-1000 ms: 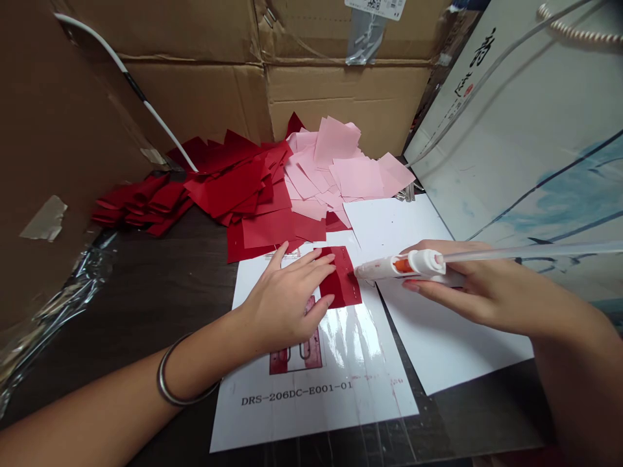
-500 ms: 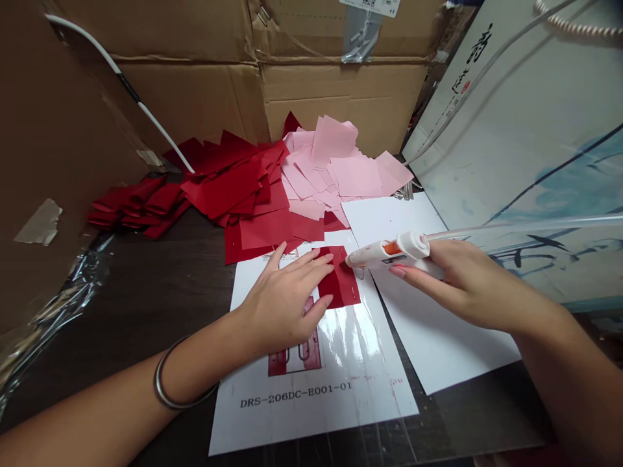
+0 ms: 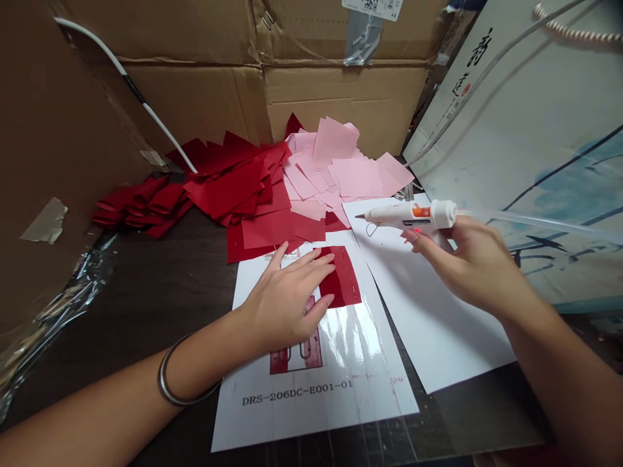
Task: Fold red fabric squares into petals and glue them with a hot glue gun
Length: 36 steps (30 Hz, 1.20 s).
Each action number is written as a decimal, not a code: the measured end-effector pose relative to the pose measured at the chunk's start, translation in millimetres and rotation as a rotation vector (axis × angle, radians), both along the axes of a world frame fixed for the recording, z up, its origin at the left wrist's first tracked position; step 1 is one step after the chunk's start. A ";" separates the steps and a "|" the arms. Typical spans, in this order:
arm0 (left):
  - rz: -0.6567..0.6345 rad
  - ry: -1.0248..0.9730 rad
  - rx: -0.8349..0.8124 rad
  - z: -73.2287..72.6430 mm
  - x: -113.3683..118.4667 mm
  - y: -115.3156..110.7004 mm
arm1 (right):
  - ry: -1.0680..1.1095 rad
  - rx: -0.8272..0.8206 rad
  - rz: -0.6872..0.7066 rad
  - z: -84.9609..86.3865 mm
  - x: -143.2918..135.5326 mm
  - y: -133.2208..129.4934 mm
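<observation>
My left hand lies flat with fingers spread, its fingertips pressing the left part of a dark red fabric piece. Small glossy glue marks run along that piece's right side. Under it is a printed white sheet with a picture and lettering, partly covered by my hand. My right hand grips a white hot glue gun with an orange window and a clear glue stick in its back. The gun's metal nozzle points left, above the second white sheet and apart from the red piece.
Behind my hands are a heap of red pieces and a heap of pink pieces. Folded red pieces lie at the left. Cardboard walls stand at the back and left, a painted white panel at the right. A white cable hangs down left.
My right hand has lifted the glue gun up and to the right, taking its nozzle off the red piece's right edge. My left hand stays in place.
</observation>
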<state>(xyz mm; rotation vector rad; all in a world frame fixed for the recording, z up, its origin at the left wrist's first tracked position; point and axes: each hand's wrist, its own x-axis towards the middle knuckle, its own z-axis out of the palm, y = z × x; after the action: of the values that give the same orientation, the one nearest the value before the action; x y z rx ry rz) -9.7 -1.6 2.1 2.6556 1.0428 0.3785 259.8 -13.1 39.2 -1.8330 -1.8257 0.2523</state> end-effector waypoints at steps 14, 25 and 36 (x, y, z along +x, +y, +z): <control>0.018 0.032 0.005 3.0 1.5 0.0 | 0.174 -0.036 -0.169 -30.3 13.5 24.8; 0.014 0.009 -0.003 0.3 0.6 0.0 | -0.154 -0.217 -0.110 -16.6 15.0 12.0; 0.016 0.004 0.020 0.1 0.3 -0.1 | -0.192 -0.071 -0.003 13.3 -18.7 -31.7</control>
<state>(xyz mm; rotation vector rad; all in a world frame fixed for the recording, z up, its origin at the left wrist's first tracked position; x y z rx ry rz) -9.5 -1.7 2.2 2.6677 1.0674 0.3893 241.1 -44.8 52.4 -1.9669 -1.9651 0.1461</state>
